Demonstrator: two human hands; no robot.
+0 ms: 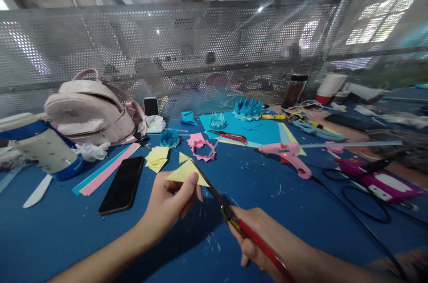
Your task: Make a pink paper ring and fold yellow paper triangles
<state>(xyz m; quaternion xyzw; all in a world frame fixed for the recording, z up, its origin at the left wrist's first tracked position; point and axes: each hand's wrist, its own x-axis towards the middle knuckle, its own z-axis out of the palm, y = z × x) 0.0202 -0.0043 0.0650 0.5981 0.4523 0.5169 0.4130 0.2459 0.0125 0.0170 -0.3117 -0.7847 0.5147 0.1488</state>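
Item: my right hand (264, 247), nearest me, gripped round red scissors (234, 220), blades running up-left. Just beyond, left of it: my left hand (170, 200) pinching yellow paper triangle (185, 172), blade tip at its right edge, above the bench (67, 229)

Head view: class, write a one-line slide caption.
Left hand holds yellow paper; right hand cuts it with red scissors.

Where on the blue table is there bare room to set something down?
Bare blue table lies between the pink glue gun and the scissors. Also near the black phone. Crowded around the paper crowns.
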